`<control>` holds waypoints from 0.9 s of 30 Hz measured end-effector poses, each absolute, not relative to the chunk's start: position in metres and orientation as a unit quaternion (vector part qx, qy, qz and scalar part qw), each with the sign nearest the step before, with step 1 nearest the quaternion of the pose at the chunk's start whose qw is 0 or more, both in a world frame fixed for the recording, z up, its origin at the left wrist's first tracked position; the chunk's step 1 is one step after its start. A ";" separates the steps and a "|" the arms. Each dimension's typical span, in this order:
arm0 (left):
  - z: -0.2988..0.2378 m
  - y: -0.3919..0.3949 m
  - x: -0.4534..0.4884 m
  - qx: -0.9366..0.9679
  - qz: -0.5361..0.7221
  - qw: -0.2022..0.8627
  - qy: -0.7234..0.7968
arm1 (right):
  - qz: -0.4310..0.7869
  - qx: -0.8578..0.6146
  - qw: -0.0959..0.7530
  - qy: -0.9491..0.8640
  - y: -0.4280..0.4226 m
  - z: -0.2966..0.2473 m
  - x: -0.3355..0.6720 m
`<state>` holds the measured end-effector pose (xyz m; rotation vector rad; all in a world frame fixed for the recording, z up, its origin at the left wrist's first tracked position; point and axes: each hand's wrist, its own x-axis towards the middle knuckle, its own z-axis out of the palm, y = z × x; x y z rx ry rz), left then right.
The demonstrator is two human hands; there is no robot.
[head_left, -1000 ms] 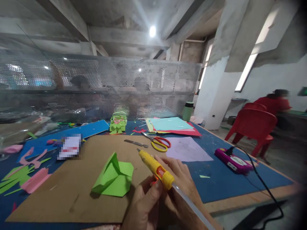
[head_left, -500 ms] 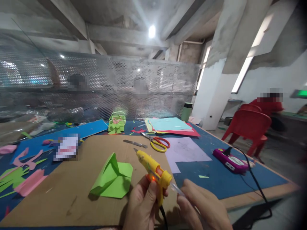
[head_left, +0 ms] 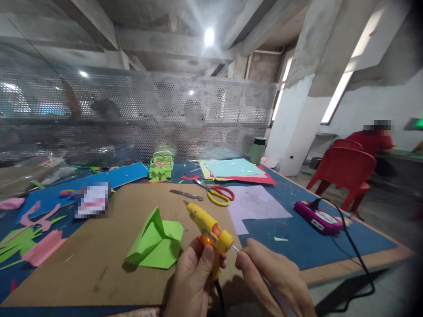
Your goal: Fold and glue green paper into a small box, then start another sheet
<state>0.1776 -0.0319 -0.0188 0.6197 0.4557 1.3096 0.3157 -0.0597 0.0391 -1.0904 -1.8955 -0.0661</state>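
My left hand [head_left: 194, 273] is wrapped round the handle of a yellow hot glue gun [head_left: 206, 222], whose nozzle points up and away to the left. A small orange light glows on its side. Pinched in my right hand [head_left: 271, 273] is a clear glue stick [head_left: 235, 248], its front end at the rear opening of the gun. A folded green paper piece [head_left: 157, 242] lies on the cardboard sheet [head_left: 109, 281], left of the gun. Beyond the nozzle are a flat metal blade [head_left: 186, 195] and scissors [head_left: 218, 193] with red and yellow handles.
A purple power strip [head_left: 319, 218] with a black cable sits at the right. Coloured paper sheets [head_left: 233, 168], a green bottle [head_left: 257, 150] and a small green paper bag [head_left: 161, 166] stand or lie at the back. Pink paper scraps [head_left: 44, 248] lie left. A person in red [head_left: 376, 140] sits beyond.
My right hand has moved closer to the glue gun, and less of the glue stick shows between them. The gun stays in my left hand; the view has shifted slightly.
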 end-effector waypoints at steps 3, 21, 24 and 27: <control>-0.019 -0.032 0.177 0.288 0.587 0.727 0.209 | -0.023 -0.445 0.459 -0.768 -0.060 0.040 0.316; -0.021 -0.032 0.179 0.270 0.597 0.727 0.204 | 0.007 -0.466 0.477 -0.745 -0.059 0.036 0.316; -0.021 -0.030 0.178 0.252 0.597 0.736 0.195 | 0.059 -0.442 0.485 -0.752 -0.058 0.035 0.322; -0.018 -0.028 0.178 0.235 0.590 0.750 0.184 | 0.158 -0.431 0.471 -0.753 -0.055 0.035 0.328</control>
